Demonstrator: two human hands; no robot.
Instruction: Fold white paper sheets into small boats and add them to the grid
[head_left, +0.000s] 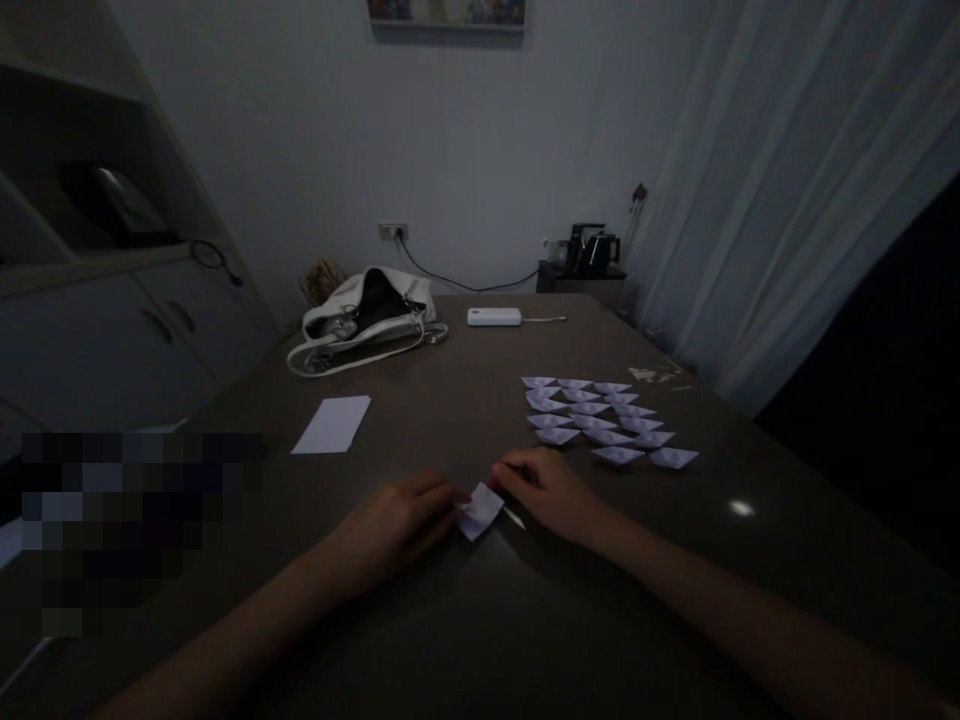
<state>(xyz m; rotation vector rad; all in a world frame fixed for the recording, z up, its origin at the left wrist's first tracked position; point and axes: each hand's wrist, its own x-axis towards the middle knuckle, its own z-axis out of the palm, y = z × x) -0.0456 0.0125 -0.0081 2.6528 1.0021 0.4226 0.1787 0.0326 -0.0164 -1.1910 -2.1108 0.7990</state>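
A small folded white paper (480, 512) rests on the brown table between my hands. My left hand (409, 515) pinches its left edge, fingers closed. At the paper's upper right corner is my right hand (544, 487), its fingers curled and closed on the edge; the exact grip is partly hidden. A thin white pointed sliver (514, 517) shows just right of the paper, perhaps part of it or a separate piece. Several folded paper boats (589, 422) stand in rows beyond my right hand. A stack of flat white paper sheets (331, 425) lies beyond my left hand.
A white handbag (367, 320) lies at the far left of the table (465, 400), and a white device with a strap (493, 317) at the back. Paper scraps (656, 374) sit near the right edge. A black kettle (598, 250) stands on a cabinet behind.
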